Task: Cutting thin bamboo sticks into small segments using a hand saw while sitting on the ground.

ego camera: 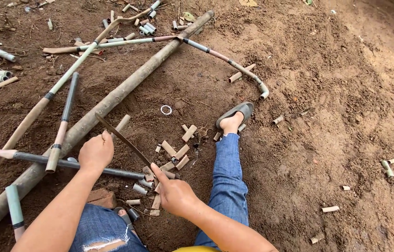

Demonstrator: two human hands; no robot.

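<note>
torn blue jeans [103, 228] and a bent knee fill the bottom of the view, and just above them the person's two hands work over bare brown dirt [337, 116]. the left hand [96, 151] is closed in a fist round the handle end of a long dark blade [124, 139], which runs slantwise from up by the big pole down toward the right hand [174, 193]. the right hand is loosely curled, forefinger stretched out along or against the lower end of the blade; whether it pinches a short piece there i cannot tell. the blade sits between the hands, over a dark thin pipe [89, 167] that lies across the ground under the left wrist.

around the blade's lower end lies a scatter of short cut bamboo pieces [178, 151], tan and stubby, some touching one another. a small white ring [166, 110] rests on the dirt a little beyond them. the person's right leg stretches out, the foot in a grey slipper [236, 114] near the pieces. a thick bamboo pole [113, 100] crosses the scene diagonally, with thinner jointed sticks [66, 74] leaning over it, and more stubs lie well apart at the far right.

the risk i see is that bare forefinger so close to the edge: a slip of the blade, or a piece rolling on loose soil, could bring steel onto the finger. the outstretched leg also lies just beside the blade's line, so a glancing stroke might carry toward the shin.
</note>
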